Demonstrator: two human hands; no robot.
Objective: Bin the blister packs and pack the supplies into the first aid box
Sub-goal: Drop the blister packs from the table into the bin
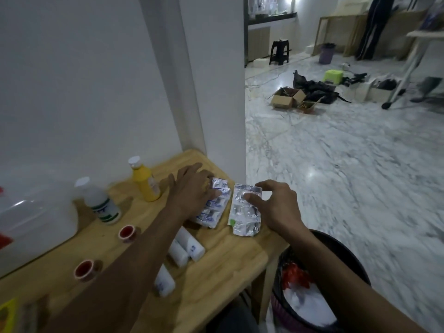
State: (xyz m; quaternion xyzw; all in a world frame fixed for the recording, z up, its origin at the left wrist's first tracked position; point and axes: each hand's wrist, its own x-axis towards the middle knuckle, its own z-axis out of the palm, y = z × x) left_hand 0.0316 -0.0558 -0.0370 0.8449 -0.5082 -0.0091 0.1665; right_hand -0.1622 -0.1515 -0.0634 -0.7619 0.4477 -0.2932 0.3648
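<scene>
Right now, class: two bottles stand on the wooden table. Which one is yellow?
The yellow bottle with the white cap, standing nearer the wall corner and the left hand. The other, the white bottle, has a green-striped label and stands beside the clear box.

Left hand (pixel 192 188): forearm extended forward from lower left, palm down, fingers spread and pressed flat, thumb out to the side. Right hand (pixel 276 204): forearm entering from lower right, palm down, fingers curled, thumb and index fingertip slightly apart, pinching downward.
</scene>
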